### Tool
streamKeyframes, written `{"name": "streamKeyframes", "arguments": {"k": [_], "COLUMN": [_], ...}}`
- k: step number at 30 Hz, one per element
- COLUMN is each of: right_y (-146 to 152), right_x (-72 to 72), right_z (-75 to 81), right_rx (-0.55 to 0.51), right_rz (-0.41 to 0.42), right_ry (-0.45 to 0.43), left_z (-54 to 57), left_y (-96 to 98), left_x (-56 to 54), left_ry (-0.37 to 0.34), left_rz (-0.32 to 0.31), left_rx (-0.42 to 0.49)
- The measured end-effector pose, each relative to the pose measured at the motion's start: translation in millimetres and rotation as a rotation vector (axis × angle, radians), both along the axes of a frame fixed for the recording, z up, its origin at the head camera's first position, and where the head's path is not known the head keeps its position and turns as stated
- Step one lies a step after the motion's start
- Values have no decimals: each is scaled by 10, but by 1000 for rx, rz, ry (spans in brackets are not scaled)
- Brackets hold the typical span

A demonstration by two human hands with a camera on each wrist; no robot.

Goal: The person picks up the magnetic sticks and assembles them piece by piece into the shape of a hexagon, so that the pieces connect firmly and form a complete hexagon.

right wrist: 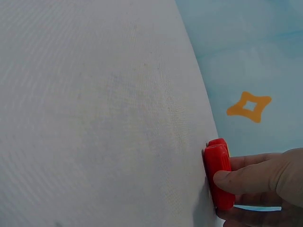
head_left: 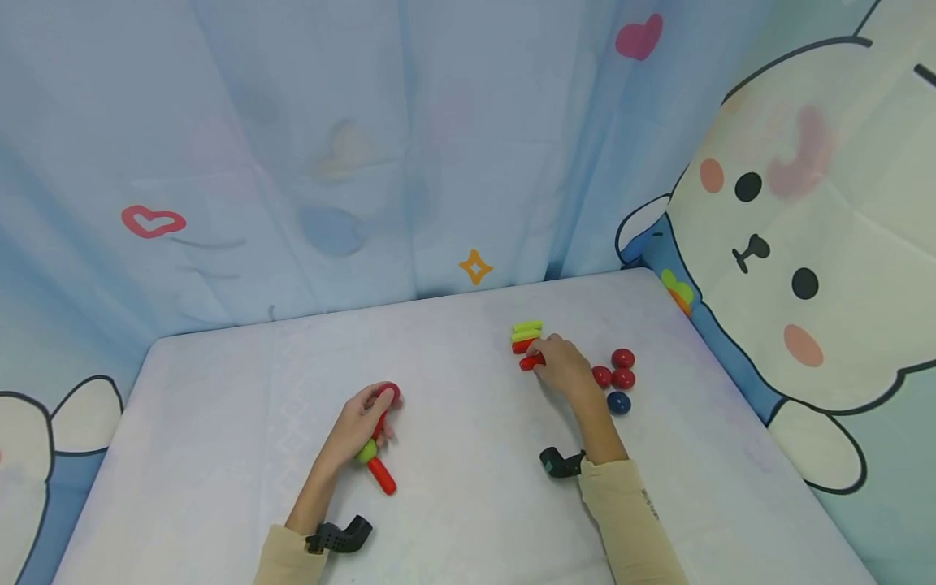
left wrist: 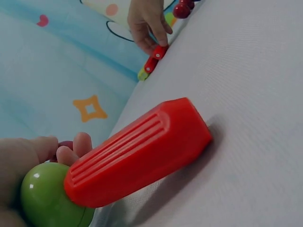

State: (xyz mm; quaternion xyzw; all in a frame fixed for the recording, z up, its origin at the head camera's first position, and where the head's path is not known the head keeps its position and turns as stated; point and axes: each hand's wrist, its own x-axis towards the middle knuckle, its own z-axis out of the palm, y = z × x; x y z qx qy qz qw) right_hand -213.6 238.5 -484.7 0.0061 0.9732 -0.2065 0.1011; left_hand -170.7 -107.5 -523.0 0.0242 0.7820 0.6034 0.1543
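Note:
My left hand [head_left: 356, 424] grips a joined toy piece above the left-middle of the table. It runs from a red ball [head_left: 392, 392] by the fingertips through a red rod to a green ball [left wrist: 53, 196], then a second red rod [left wrist: 142, 151] that sticks out free. The fingers partly hide the upper rod. At the back right, my right hand [head_left: 565, 367] pinches a short red rod [right wrist: 218, 177] between thumb and fingers. Just behind it lie another red rod [head_left: 522, 348] and two yellow-green rods [head_left: 526, 331], side by side.
Three red balls [head_left: 623, 358] and a dark blue ball [head_left: 618, 403] sit close together to the right of my right hand. A white cloth covers the table [head_left: 468, 520]. Beyond its back edge hangs a blue printed curtain [head_left: 351, 162].

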Motion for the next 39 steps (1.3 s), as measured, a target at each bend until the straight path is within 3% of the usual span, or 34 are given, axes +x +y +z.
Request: {"name": "streamKeyframes", "arguments": {"k": [3,7,10,14,17,21,26,30,35,39], "right_y": [2,2,-25,-138,-303,-617,-938,-1061,-1137,-1168], "right_x": [1,-3,-22,-50,-29,32,129,201,247,264], "right_z": [2,-9,-26,-34,-36,-67,-90,-82,-80,-87], "right_rx": [-4,-54,-144,-279,-354,-428,-428,-396,-370,-345], "right_rz": [2,-1,33,159,240,329,443,457,477,491], "right_ry": [-2,-6,-7,39,102,157,213,257,235,233], "left_z": [43,257,234,53,85,230,376,339,277,362], "left_y": [4,34,33,21,37,74,119,132,140,143], "left_x": [15,89,86,36,47,90,139,138,120,141], "left_ry": [-8,-21,-11,-7,-20,-28,-23,-40,-41,-34], "left_rz": [17,22,26,52,72,91,95,97,86,86], "left_rx": [-6,-3,11,13,16,20,1,-9,-20,-14]}}
